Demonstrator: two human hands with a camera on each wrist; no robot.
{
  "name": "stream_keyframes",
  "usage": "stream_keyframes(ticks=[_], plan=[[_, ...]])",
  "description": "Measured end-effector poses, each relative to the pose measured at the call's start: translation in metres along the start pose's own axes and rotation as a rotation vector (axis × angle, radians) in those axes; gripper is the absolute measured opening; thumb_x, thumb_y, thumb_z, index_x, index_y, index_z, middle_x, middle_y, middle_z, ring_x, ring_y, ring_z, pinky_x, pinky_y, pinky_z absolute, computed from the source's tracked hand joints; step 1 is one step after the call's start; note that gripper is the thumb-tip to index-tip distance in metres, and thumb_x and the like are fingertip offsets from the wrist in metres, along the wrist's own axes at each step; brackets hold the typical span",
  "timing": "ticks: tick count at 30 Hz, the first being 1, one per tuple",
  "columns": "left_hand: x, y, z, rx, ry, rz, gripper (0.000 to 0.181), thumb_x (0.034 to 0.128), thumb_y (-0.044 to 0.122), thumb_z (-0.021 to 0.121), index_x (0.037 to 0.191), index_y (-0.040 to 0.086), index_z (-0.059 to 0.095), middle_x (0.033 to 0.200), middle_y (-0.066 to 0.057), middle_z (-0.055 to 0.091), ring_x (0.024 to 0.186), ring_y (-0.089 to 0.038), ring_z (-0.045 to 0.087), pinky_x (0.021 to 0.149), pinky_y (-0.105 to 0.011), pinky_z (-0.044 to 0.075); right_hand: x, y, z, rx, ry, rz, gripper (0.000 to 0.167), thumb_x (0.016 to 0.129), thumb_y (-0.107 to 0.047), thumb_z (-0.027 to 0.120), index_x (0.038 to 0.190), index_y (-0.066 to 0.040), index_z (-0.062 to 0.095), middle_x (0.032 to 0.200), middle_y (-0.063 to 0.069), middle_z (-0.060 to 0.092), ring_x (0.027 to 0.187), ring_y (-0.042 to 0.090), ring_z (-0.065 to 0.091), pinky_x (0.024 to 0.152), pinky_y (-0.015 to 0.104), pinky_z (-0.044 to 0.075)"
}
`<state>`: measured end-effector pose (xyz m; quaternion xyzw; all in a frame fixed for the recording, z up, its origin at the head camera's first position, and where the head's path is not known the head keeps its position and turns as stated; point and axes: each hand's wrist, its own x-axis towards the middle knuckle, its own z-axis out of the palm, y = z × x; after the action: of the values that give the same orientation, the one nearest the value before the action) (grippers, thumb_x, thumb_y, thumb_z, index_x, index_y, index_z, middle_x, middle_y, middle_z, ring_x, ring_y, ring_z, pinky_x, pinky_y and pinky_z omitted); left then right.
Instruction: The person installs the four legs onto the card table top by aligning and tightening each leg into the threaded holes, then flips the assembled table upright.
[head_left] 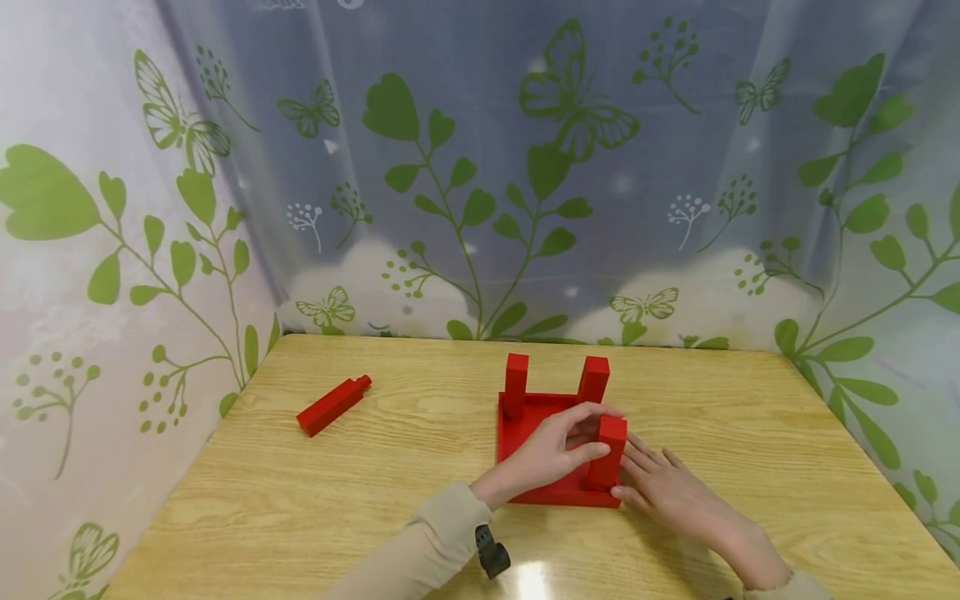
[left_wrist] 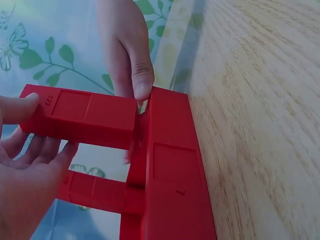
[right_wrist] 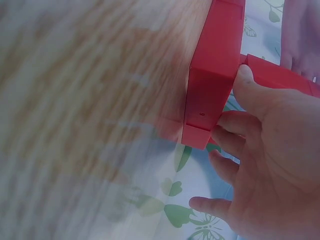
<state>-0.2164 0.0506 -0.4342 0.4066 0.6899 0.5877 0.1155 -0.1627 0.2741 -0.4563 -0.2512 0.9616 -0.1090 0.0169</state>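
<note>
A square red base (head_left: 558, 497) with a raised rim lies on the table, with red square legs upright at three corners. The far-left leg (head_left: 516, 385) and far-right leg (head_left: 593, 380) stand by themselves. My left hand (head_left: 551, 450) grips the near-right leg (head_left: 609, 454) by its upper part, thumb on one side and fingers on another. In the left wrist view, a narrow bit shows between this leg (left_wrist: 80, 112) and the base (left_wrist: 172, 160). My right hand (head_left: 678, 496) holds the base's near-right corner, its thumb (right_wrist: 245, 75) at the rim and fingers along the outer side.
Another red leg (head_left: 333, 406) with a narrow peg on one end lies on its side at the left of the wooden table (head_left: 420, 383). A curtain (head_left: 480, 167) printed with leaves and butterflies hangs behind and on both sides.
</note>
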Motion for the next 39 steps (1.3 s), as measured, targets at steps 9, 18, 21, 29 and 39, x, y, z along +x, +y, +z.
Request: stream_keyframes(ticks=[9,18,21,29,39], plan=[[-0.001,0.000,0.021,0.229,0.288,-0.044,0.058,0.0851,0.029,0.084,0.135,0.016,0.058,0.128,0.004,0.061,0.112,-0.005,0.060,0.098,-0.025,0.052,-0.001,0.001,-0.001,0.017,-0.005,0.002,0.059,0.102,-0.040,0.058,0.145,0.001,0.052,0.153,0.026,0.044,0.142,0.048,0.038,0.108,0.072,0.033],[-0.001,0.003,0.033,0.277,0.401,-0.062,0.053,0.0802,0.027,0.089,0.123,0.018,0.059,0.111,0.008,0.061,0.095,-0.001,0.059,0.084,-0.019,0.055,-0.001,0.000,-0.001,0.053,-0.004,0.010,0.057,0.103,-0.040,0.057,0.143,-0.001,0.055,0.150,0.027,0.047,0.142,0.048,0.038,0.106,0.073,0.033],[-0.001,0.002,0.031,0.240,0.380,-0.051,0.052,0.0816,0.024,0.087,0.124,0.018,0.058,0.114,0.007,0.064,0.100,-0.002,0.061,0.087,-0.017,0.054,-0.001,0.000,-0.001,0.040,-0.003,0.006,0.059,0.103,-0.040,0.057,0.145,0.001,0.053,0.151,0.027,0.045,0.142,0.048,0.039,0.107,0.072,0.033],[-0.004,-0.002,0.013,0.188,0.163,-0.015,0.046,0.0944,0.014,0.074,0.137,0.011,0.055,0.130,-0.001,0.065,0.113,-0.007,0.065,0.097,-0.020,0.052,0.000,0.002,-0.001,0.032,-0.020,0.005,0.064,0.102,-0.043,0.057,0.146,0.003,0.050,0.152,0.026,0.045,0.141,0.048,0.040,0.107,0.072,0.033],[-0.004,-0.005,0.000,0.138,0.005,0.012,0.053,0.1010,0.010,0.061,0.152,0.011,0.046,0.145,-0.006,0.058,0.125,-0.008,0.059,0.104,-0.020,0.047,-0.001,0.005,-0.001,0.043,-0.018,-0.009,0.064,0.102,-0.043,0.056,0.149,0.000,0.048,0.154,0.025,0.042,0.142,0.047,0.039,0.106,0.072,0.034]])
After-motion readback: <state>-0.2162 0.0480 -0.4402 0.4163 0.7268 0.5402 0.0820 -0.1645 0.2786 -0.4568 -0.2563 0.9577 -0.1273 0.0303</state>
